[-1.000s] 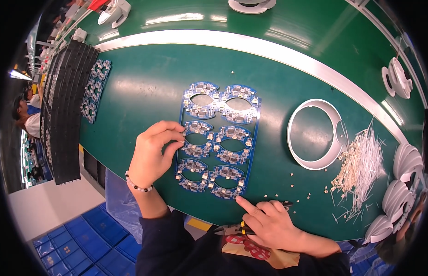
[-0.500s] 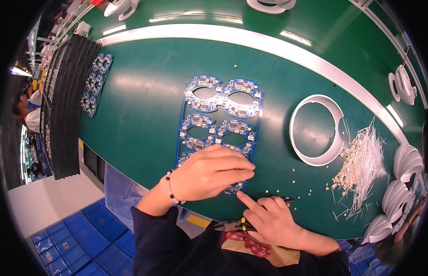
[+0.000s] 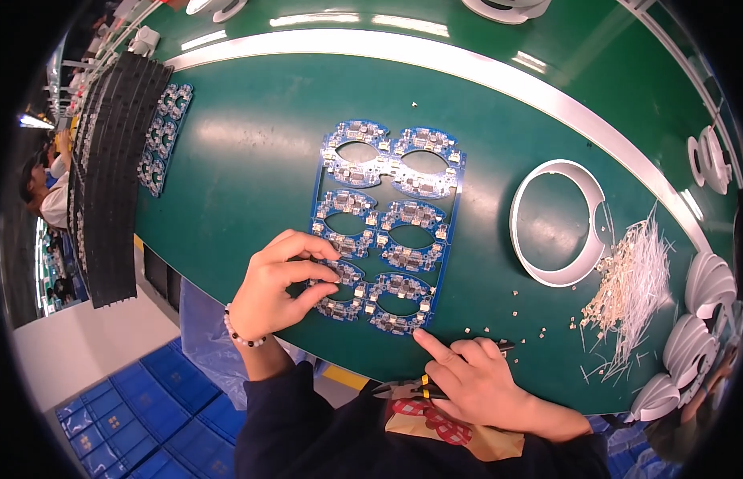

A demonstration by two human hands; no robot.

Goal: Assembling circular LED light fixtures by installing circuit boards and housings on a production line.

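Moved since the previous frame: left hand (image 3: 272, 287), then lying across the lower rows of the blue circuit board (image 3: 399, 214), has drawn back to its left edge, uncovering the bottom-right section. Right hand (image 3: 483, 387) has kept its post at the near-right corner. Whole view shifted slightly, so small board motion cannot be told from head motion.

Step in hand (judged): fingertip work on the bottom-left section of the board, the other hand steadying the corner. Next move probably calls for a light, exact touch among the small parts, with the board kept from sliding.

Position: board lies flat on the green table (image 3: 252, 160), long side running away from the person, between the two hands. Left fingertips are over or at the left margin, by the bottom-left section; contact is unclear. Right index fingertip is at the near-right corner, seemingly touching.

Fingers: left ones curled, thumb and index tips close together; cannot tell whether anything small is pinched. Right index extended; remaining fingers folded round pliers (image 3: 399, 391), their nose pointing left.

Nearby: grey ring (image 3: 557, 278) to the right of the board, then a heap of white wires (image 3: 639, 271); loose cream bits (image 3: 467, 330) just beyond the right hand.
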